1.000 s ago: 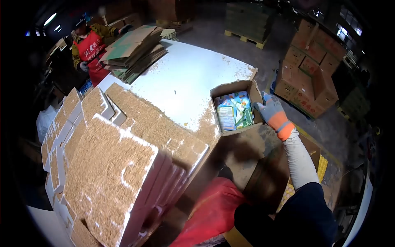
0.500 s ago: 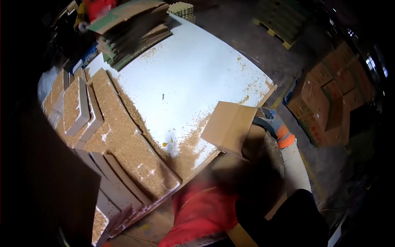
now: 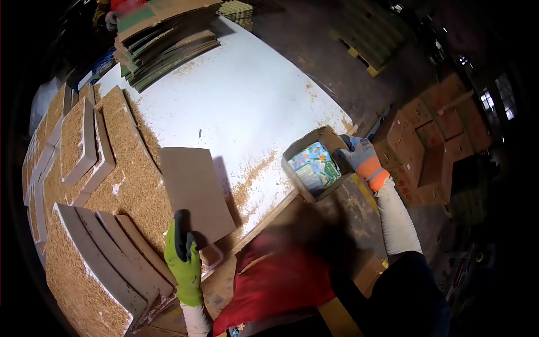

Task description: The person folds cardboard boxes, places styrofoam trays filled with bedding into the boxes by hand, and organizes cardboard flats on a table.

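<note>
My left hand [image 3: 184, 255], in a green glove with a dark palm, grips the lower edge of a flat brown cardboard sheet [image 3: 196, 191] held up over the table's left part. My right hand [image 3: 362, 157], in a grey and orange glove, holds the right rim of an open cardboard box [image 3: 291, 174] at the table's near edge. Colourful blue and green printed packets [image 3: 314, 165] lie inside the box. The right fingertips curl over the box wall and are partly hidden.
White trays filled with brown grain-like material [image 3: 84, 151] cover the left of the white table [image 3: 236, 90]. Scattered bits lie on its surface. A cardboard stack [image 3: 168, 50] stands at the far end, with another person's hand [image 3: 111, 21] behind it. Stacked cartons [image 3: 421, 140] and a pallet [image 3: 368, 39] are at right.
My left hand has come into view with the cardboard sheet. The box in my right hand has tipped so its opening faces me, and its packets now show.
</note>
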Tool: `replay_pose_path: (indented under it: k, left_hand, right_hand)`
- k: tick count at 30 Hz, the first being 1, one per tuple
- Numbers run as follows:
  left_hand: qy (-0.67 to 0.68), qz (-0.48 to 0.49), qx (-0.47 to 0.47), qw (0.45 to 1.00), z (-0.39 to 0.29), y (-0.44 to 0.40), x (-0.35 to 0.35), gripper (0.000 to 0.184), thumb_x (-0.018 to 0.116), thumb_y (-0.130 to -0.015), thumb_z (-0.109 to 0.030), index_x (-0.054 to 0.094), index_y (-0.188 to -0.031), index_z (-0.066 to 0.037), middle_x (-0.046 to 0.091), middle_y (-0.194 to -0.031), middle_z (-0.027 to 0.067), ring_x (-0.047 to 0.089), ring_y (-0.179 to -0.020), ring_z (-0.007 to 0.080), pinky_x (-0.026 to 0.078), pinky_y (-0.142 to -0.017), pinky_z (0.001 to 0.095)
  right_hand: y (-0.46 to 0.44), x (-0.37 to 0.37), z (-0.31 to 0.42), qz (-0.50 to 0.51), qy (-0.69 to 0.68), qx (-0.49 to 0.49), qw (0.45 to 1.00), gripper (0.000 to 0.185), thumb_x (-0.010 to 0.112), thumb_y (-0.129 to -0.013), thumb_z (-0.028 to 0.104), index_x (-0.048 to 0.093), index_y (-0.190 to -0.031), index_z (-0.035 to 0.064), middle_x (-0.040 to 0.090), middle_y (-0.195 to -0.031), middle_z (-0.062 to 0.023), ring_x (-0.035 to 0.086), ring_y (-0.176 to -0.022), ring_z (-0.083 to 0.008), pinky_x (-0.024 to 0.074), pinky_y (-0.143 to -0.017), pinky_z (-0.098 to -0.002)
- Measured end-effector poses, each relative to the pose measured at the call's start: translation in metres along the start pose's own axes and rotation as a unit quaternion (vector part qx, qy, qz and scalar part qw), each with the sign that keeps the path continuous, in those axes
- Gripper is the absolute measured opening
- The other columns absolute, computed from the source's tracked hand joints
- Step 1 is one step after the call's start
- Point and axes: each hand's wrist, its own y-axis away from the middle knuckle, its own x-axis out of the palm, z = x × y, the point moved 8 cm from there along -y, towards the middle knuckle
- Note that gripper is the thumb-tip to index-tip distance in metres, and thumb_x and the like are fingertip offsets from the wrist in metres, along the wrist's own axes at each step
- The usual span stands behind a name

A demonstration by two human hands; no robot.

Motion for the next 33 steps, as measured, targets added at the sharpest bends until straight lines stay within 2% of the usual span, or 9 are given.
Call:
replay_pose_path:
  k: [10, 12, 20, 23, 27, 29, 30, 32, 33]
  left_hand:
    - [0.202, -0.104, -0.149, 0.962, 0.038, -0.019, 0.056, 0.057, 0.057, -0.096, -0.011, 0.038, -0.148, 0.000, 0.056, -0.135, 0.0126, 0.059, -0.110, 0.0202, 0.050, -0.089, 0.0305]
    - [0.311, -0.114, -0.209, 0.920, 0.031, -0.037, 0.073, 0.060, 0.061, -0.095, -0.013, 0.037, -0.149, -0.002, 0.060, -0.116, 0.0047, 0.058, -0.090, 0.0110, 0.050, -0.073, 0.0238]
    - [0.332, -0.312, -0.224, 0.862, 0.154, -0.141, 0.131, 0.058, 0.057, -0.093, -0.008, 0.038, -0.147, -0.006, 0.055, -0.117, 0.0051, 0.057, -0.090, 0.0113, 0.050, -0.075, 0.0260]
    - [0.250, -0.405, -0.239, 0.846, 0.168, -0.129, 0.112, 0.060, 0.062, -0.093, -0.010, 0.038, -0.147, -0.002, 0.048, -0.143, 0.0191, 0.054, -0.123, 0.0241, 0.054, -0.086, 0.0307]
    - [0.158, -0.371, -0.133, 0.905, 0.086, -0.056, 0.109, 0.047, 0.065, -0.091, -0.007, 0.055, -0.136, -0.011, 0.059, -0.090, 0.0011, 0.056, -0.067, 0.0098, 0.048, -0.056, 0.0240]
    - [0.278, -0.256, -0.344, 0.859, 0.034, 0.008, 0.111, 0.043, 0.064, -0.091, -0.013, 0.058, -0.133, -0.017, 0.058, -0.085, 0.0026, 0.058, -0.071, 0.0132, 0.052, -0.065, 0.0288]
    - [0.174, -0.254, -0.311, 0.899, 0.051, 0.039, 0.122, 0.041, 0.066, -0.093, -0.016, 0.058, -0.133, -0.014, 0.064, -0.106, 0.0054, 0.061, -0.080, 0.0111, 0.054, -0.067, 0.0271]
    - [-0.143, -0.356, -0.159, 0.910, 0.023, 0.101, 0.117, 0.039, 0.063, -0.093, -0.013, 0.060, -0.132, -0.013, 0.065, -0.118, 0.0093, 0.063, -0.092, 0.0165, 0.054, -0.077, 0.0309]
    - [-0.106, -0.352, -0.196, 0.909, 0.034, 0.135, 0.127, 0.040, 0.062, -0.092, -0.010, 0.060, -0.132, -0.011, 0.064, -0.123, 0.0114, 0.062, -0.101, 0.0202, 0.052, -0.084, 0.0330]
  right_hand:
    - [-0.099, 0.098, -0.215, 0.007, -0.035, 0.268, 0.963, 0.053, 0.068, -0.087, 0.040, 0.062, -0.127, 0.0064, 0.064, -0.120, -0.0207, 0.059, -0.114, -0.0372, 0.0460, -0.097, -0.0448]
    - [-0.122, 0.174, -0.277, -0.107, 0.117, 0.048, 0.986, 0.057, 0.068, -0.088, 0.044, 0.060, -0.128, 0.0044, 0.063, -0.124, -0.0207, 0.058, -0.114, -0.0380, 0.0456, -0.096, -0.0458]
    - [-0.157, 0.195, -0.327, 0.100, -0.308, 0.149, 0.934, 0.044, 0.064, -0.096, 0.030, 0.057, -0.131, 0.0040, 0.061, -0.130, -0.0131, 0.060, -0.114, -0.0251, 0.0480, -0.092, -0.0361]
    - [-0.184, 0.106, -0.250, -0.101, -0.267, 0.058, 0.956, 0.044, 0.058, -0.100, 0.026, 0.052, -0.137, 0.0038, 0.063, -0.126, -0.0143, 0.062, -0.106, -0.0220, 0.0482, -0.091, -0.0314]
    - [-0.239, 0.110, -0.161, -0.185, -0.039, -0.113, 0.975, 0.040, 0.059, -0.099, 0.022, 0.056, -0.132, -0.0013, 0.061, -0.131, -0.0142, 0.057, -0.119, -0.0197, 0.0439, -0.102, -0.0304]
    - [-0.243, 0.158, -0.057, 0.122, -0.533, -0.093, 0.832, 0.038, 0.055, -0.100, 0.016, 0.054, -0.133, -0.0030, 0.062, -0.128, -0.0157, 0.057, -0.118, -0.0242, 0.0433, -0.104, -0.0355]
    - [-0.242, 0.157, -0.014, -0.002, -0.395, -0.225, 0.891, 0.036, 0.055, -0.100, 0.013, 0.055, -0.131, -0.0042, 0.062, -0.127, -0.0154, 0.057, -0.117, -0.0242, 0.0459, -0.103, -0.0352]
    - [-0.207, 0.168, 0.074, 0.273, -0.415, -0.145, 0.855, 0.083, 0.077, -0.085, 0.024, 0.030, -0.148, -0.0030, 0.033, -0.154, -0.0204, 0.039, -0.137, -0.0304, 0.0320, -0.113, -0.0424]
    - [-0.190, 0.162, 0.130, 0.211, -0.420, -0.236, 0.851, 0.055, 0.066, -0.092, 0.016, 0.043, -0.138, -0.0040, 0.047, -0.140, -0.0176, 0.048, -0.127, -0.0262, 0.0397, -0.107, -0.0376]
